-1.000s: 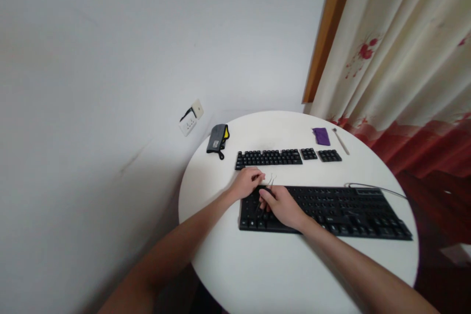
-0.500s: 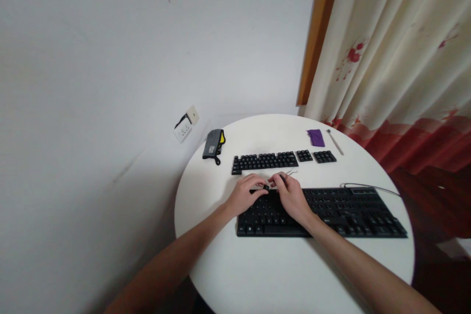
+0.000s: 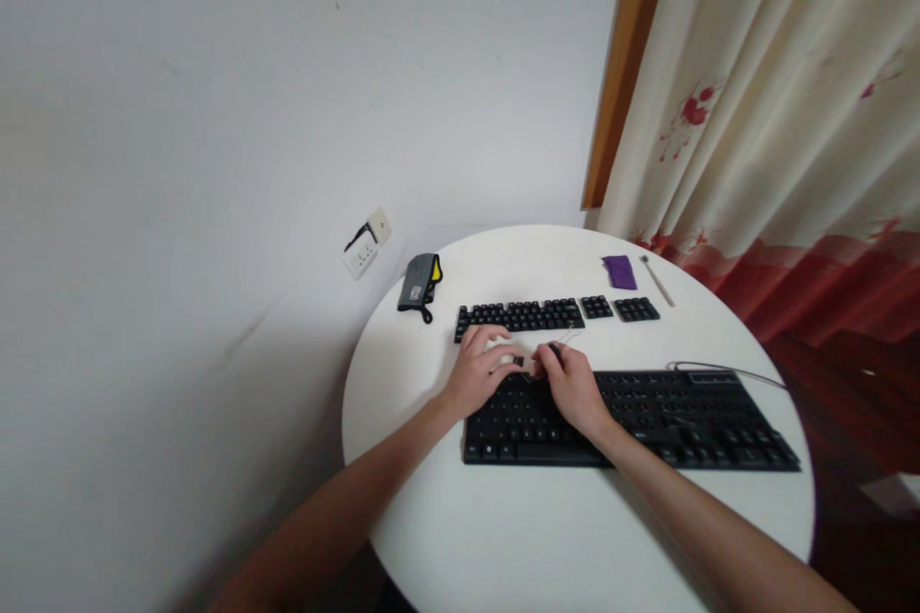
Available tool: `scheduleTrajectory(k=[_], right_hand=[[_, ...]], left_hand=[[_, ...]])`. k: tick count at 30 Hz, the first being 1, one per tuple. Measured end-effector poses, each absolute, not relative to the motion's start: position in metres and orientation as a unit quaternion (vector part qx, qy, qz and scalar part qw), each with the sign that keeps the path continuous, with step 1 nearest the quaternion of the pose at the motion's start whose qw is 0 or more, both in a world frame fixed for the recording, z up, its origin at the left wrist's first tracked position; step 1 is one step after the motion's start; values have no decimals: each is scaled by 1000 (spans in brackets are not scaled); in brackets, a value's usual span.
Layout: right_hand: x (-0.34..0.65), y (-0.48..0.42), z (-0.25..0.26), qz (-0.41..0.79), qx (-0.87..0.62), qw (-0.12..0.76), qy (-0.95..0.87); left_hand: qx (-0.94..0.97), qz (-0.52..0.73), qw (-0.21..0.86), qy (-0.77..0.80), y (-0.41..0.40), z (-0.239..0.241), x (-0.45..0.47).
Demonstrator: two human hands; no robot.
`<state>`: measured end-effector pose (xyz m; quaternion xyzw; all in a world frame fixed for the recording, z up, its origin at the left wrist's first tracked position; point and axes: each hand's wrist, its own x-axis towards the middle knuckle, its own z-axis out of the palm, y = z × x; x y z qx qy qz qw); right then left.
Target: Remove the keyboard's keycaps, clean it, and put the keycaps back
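My left hand (image 3: 475,374) is above the upper left part of a black keyboard (image 3: 719,412), its thumb and a finger closed on a small black keycap (image 3: 518,361). My right hand (image 3: 575,391) is close beside it, fingers wrapped round the dark handle of a wire keycap puller (image 3: 554,351). Thin wire sticks out at both ends of the puller; the end toward my left hand lies near the keycap. Many of the keyboard's upper left positions show bare switches, while keys still sit along its bottom row. My hands hide part of the keyboard.
Behind the keyboard, loose keycaps (image 3: 546,314) stand in rows, with two smaller blocks of keycaps (image 3: 636,308) to their right. A grey pouch (image 3: 415,283), a purple cloth (image 3: 619,272) and a thin stick-like tool (image 3: 657,282) lie on the round white table (image 3: 575,527). A cable (image 3: 740,371) trails right.
My left hand has drawn slightly away from the puller with the keycap, its other fingers lifting and spreading. My right hand stays almost in place, and more of the puller's wire shows.
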<state>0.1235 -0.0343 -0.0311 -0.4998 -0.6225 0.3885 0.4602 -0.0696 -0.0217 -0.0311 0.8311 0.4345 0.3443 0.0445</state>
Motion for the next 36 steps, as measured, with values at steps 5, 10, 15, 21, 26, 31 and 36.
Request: scheduleTrajectory(k=[5, 10, 15, 21, 26, 31, 36], right_hand=[[124, -34, -30, 392, -503, 454, -623], [125, -35, -32, 395, -500, 444, -630], [126, -34, -35, 405, -494, 445, -627], [127, -35, -35, 409, -490, 447, -627], [127, -35, -34, 414, -488, 446, -626], [127, -35, -33, 418, -486, 442, -628], [127, -36, -35, 418, -481, 441, -632]], left_hand=[[773, 331, -1, 542, 6, -40, -96], [780, 287, -25, 555, 8, -48, -110], [771, 292, -25, 565, 5, -49, -110], [755, 296, -29, 585, 7, -48, -109], [742, 297, -37, 599, 9, -50, -109], [730, 298, -42, 614, 10, -51, -110], [721, 297, -42, 624, 11, -52, -111]])
